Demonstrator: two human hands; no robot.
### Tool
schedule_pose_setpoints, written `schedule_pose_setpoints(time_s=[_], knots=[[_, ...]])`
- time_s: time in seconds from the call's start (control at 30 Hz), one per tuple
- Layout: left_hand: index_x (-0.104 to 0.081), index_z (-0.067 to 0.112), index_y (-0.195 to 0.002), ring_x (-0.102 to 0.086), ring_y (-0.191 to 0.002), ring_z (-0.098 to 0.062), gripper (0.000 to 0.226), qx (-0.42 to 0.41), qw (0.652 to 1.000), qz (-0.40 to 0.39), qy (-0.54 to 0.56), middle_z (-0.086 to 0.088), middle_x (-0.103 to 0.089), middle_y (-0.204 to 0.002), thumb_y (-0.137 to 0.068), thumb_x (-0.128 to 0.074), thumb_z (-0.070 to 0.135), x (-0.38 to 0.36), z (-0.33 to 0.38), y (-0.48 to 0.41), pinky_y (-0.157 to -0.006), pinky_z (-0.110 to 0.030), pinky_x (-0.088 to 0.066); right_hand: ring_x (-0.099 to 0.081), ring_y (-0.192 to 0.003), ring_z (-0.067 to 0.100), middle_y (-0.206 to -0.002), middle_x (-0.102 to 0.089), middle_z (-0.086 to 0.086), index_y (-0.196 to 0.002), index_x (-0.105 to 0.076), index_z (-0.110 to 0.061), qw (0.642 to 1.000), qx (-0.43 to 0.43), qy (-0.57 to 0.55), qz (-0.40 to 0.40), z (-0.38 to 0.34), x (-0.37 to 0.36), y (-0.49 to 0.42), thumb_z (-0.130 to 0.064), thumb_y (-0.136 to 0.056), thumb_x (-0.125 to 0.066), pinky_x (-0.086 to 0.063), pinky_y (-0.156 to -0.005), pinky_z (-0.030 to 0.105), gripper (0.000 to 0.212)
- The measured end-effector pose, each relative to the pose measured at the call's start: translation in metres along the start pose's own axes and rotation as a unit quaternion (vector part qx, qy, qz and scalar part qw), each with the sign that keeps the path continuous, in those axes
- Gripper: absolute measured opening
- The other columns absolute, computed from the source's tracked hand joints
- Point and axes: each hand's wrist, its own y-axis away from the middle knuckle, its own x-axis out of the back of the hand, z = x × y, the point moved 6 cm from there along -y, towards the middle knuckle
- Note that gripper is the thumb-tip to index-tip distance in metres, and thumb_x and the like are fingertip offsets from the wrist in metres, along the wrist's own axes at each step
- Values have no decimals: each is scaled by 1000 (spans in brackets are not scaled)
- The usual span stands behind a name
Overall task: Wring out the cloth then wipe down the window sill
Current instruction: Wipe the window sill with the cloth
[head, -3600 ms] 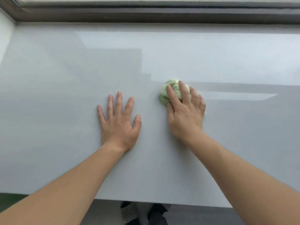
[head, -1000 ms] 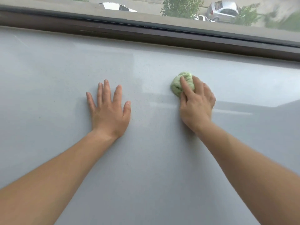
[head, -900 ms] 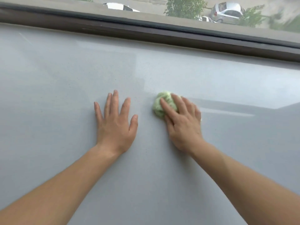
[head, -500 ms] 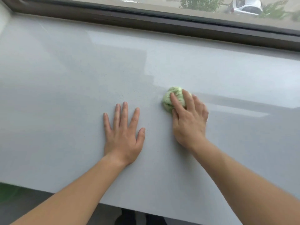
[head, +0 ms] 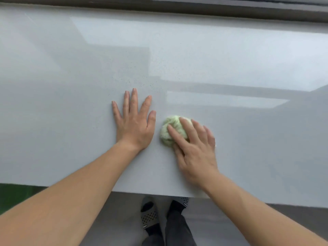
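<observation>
Head view | left hand flat on the grey window sill, fingers spread, holding nothing, a brace for the lean, I'd say | right hand presses the balled green cloth onto the sill just beside the left thumb, fingers nearly straight across it, not clenched | looks like mid-wipe, towards the front edge
</observation>
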Motion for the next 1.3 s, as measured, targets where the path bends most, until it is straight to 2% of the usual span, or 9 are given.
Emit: schedule_pose_setpoints(time_s=[0.1,0.3,0.4,0.53,0.63,0.73,0.93,1.17,1.3], knots=[[-37,36,-147,3,-153,-19,54,-19,999,12,40,-3,-9,-167,-98,-21,50,4,2,4,-117,-60,13,-31,-141,28,-155,-35,-5,-144,-39,-47,996,75,12,-39,14,0,26,-40,-96,-41,-20,-116,46,49],[-51,31,-140,-12,-152,-20,55,-82,993,36,72,-3,-27,-162,-96,-25,51,6,11,9,-120,-57,9,-22,-143,27,-157,-27,-6,-145,-36,-47,984,-175,-23,36,38,9,19,-40,-96,-38,-13,-114,44,49],[-59,26,-134,-25,-148,-21,56,-122,986,49,106,-5,-42,-154,-94,-27,50,10,16,16,-120,-57,4,-31,-139,32,-154,-34,-1,-144,-41,-40,999,-45,6,27,-13,-2,70,-35,-94,-48,-20,-114,50,51],[-45,27,-144,-7,-153,-20,54,-102,994,1,48,-4,-21,-164,-96,-31,46,-4,23,26,-119,-58,10,-30,-142,30,-156,-33,-1,-146,-37,-43,996,77,38,-28,-1,-4,107,-33,-93,-51,-21,-115,48,56],[-34,27,-149,3,-153,-19,53,-77,997,-8,25,-2,-8,-167,-100,-32,45,-11,30,32,-118,-58,13,-31,-139,31,-154,-34,-1,-145,-40,-43,997,-67,30,11,50,8,95,-35,-93,-48,-21,-111,47,53],[-39,25,-144,-1,-153,-22,49,-52,998,7,28,-4,-14,-165,-99,-35,43,-11,34,29,-118,-61,10,-33,-136,34,-152,-37,1,-143,-44,-39,977,-196,-6,78,47,13,98,-30,-91,-50,-25,-109,52,53],[-51,16,-131,-18,-149,-30,49,-40,995,58,77,-15,-32,-154,-90,-36,38,-2,52,21,-119,-60,5,-34,-139,31,-154,-36,-1,-144,-42,-40,999,39,26,-2,40,11,111,-33,-92,-48,-24,-113,49,53],[-23,30,-155,9,-153,-22,59,18,999,4,45,-3,0,-168,-98,-27,45,-16,85,-19,-119,-58,13,-16,-145,27,-161,-19,-6,-147,-30,-45,968,-245,-16,47,133,32,4,-35,-97,-38,-11,-116,47,52],[-14,33,-157,12,-153,-23,63,30,999,8,-25,-3,4,-168,-98,-21,52,-23,88,-21,-118,-60,10,-25,-142,31,-158,-28,-3,-147,-35,-43,999,-25,23,8,80,18,23,-34,-93,-46,-16,-115,47,55]])
